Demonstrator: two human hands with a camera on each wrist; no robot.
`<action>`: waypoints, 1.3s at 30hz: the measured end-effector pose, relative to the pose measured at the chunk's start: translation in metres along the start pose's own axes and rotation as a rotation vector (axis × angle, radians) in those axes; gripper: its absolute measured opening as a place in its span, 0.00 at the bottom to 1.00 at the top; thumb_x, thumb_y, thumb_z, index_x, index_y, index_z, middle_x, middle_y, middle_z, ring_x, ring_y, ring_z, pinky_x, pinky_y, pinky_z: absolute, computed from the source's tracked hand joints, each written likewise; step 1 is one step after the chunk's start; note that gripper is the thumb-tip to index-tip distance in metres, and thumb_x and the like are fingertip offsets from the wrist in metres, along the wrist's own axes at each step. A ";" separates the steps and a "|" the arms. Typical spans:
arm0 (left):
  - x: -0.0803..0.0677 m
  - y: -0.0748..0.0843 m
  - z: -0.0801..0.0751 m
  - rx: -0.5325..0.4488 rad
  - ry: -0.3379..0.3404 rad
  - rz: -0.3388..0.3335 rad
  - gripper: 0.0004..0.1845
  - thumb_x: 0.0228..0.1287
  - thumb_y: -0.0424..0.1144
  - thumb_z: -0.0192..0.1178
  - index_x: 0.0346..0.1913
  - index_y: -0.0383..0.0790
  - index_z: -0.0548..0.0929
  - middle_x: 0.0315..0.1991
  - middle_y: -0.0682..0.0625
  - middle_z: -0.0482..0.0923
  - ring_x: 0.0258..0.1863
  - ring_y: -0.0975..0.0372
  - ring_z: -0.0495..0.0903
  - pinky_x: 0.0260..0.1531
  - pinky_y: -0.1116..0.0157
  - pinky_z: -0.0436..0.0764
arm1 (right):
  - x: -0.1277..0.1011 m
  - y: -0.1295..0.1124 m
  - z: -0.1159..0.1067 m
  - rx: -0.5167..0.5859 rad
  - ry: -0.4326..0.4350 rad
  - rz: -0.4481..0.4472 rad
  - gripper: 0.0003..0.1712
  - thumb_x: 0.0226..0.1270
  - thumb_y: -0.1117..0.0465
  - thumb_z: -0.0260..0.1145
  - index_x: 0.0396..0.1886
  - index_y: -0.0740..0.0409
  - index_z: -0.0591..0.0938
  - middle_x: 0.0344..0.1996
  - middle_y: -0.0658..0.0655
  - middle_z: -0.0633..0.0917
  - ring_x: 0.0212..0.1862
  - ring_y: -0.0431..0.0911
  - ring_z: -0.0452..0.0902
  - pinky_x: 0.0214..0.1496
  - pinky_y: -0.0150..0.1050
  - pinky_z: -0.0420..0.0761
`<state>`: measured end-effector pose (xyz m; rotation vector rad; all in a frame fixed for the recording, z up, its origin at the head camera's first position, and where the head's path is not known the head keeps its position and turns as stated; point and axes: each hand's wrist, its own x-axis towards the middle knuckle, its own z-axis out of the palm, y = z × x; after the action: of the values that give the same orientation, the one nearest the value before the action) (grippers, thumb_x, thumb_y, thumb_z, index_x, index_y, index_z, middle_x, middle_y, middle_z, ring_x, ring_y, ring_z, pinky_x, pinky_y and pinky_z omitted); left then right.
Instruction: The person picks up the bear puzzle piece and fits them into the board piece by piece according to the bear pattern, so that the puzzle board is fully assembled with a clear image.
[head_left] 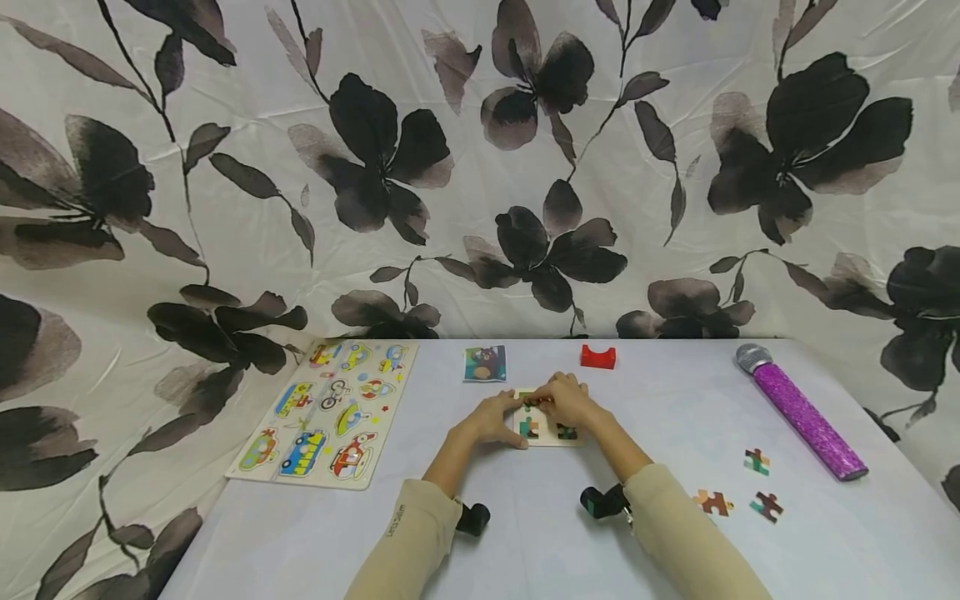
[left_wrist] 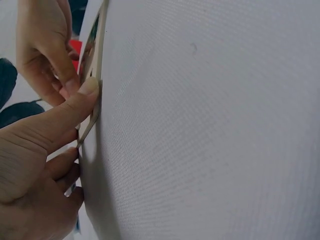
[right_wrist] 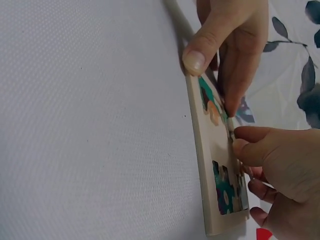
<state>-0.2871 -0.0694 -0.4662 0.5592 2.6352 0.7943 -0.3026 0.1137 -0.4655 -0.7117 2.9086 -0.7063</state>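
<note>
Now | puzzle tray (head_left: 546, 435) flat, roughly square | left hand (head_left: 495, 419) pinches its edge | right hand (head_left: 570, 400) apparently pinches a piece.

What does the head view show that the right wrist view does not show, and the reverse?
Only the head view shows the vehicle puzzle board, the picture card, the purple microphone and three loose puzzle pieces on the table. Only the right wrist view shows the tray's plain side edge and the left thumb pressing its corner. Both show the left hand and the right hand holding the small puzzle tray, partly filled, and the red block.
</note>
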 end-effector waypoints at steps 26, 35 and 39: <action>0.003 -0.001 0.002 0.017 -0.001 0.012 0.43 0.39 0.48 0.71 0.61 0.38 0.67 0.67 0.43 0.52 0.66 0.50 0.49 0.63 0.52 0.52 | -0.001 0.012 -0.002 0.009 0.116 -0.020 0.05 0.51 0.61 0.68 0.30 0.54 0.87 0.37 0.54 0.78 0.41 0.53 0.71 0.37 0.49 0.68; 0.002 -0.001 0.000 0.006 0.005 0.005 0.43 0.39 0.47 0.71 0.62 0.38 0.66 0.67 0.43 0.52 0.66 0.50 0.49 0.63 0.52 0.51 | -0.003 0.027 -0.007 0.034 0.090 0.003 0.08 0.52 0.63 0.66 0.34 0.54 0.86 0.35 0.50 0.82 0.43 0.49 0.74 0.37 0.48 0.66; 0.002 -0.002 0.001 -0.010 0.007 0.000 0.43 0.39 0.47 0.72 0.62 0.38 0.66 0.67 0.43 0.53 0.66 0.50 0.49 0.63 0.52 0.52 | -0.005 0.028 -0.004 0.073 0.111 0.014 0.08 0.51 0.64 0.67 0.33 0.57 0.86 0.35 0.53 0.81 0.43 0.50 0.74 0.39 0.52 0.67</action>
<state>-0.2891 -0.0694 -0.4686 0.5549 2.6360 0.8110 -0.3108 0.1396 -0.4741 -0.6646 2.9650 -0.8728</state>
